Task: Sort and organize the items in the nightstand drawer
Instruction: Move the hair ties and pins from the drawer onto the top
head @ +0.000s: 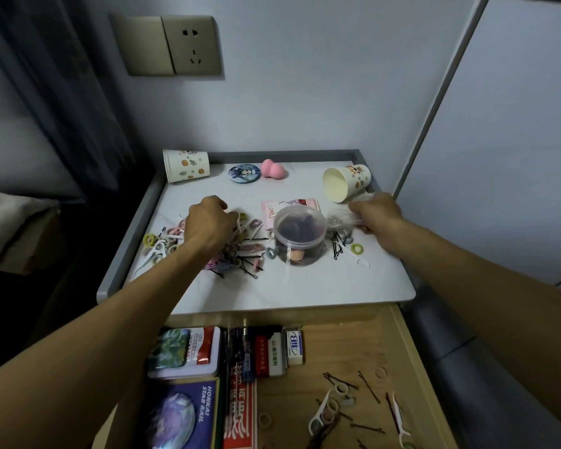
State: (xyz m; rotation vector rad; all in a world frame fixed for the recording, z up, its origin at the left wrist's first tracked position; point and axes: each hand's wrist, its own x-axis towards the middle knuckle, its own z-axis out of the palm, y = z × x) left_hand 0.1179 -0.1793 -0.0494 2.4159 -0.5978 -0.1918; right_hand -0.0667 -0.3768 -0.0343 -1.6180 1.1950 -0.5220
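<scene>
A purple box (182, 416) at 7 o'clock in the open drawer (353, 348) is showing "HONKAI STAR RAIL". A pile of hair ties and pins (237, 257) is lying on the white nightstand top (305, 286), at 9 o'clock from a clear jar (300, 234). The left hand (208, 222) is curling its fingers into the pile; I cannot tell what they are pinching. The right hand (374, 212), at 3 o'clock from the jar, is pinching a clear bag (339, 218). A grey wall (305, 92) is standing behind.

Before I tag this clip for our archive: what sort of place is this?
Most likely a bedroom, at the bedside: a nightstand with its drawer pulled open, pale bedding at the left, and hair ties and bobby pins strewn on top.
</scene>
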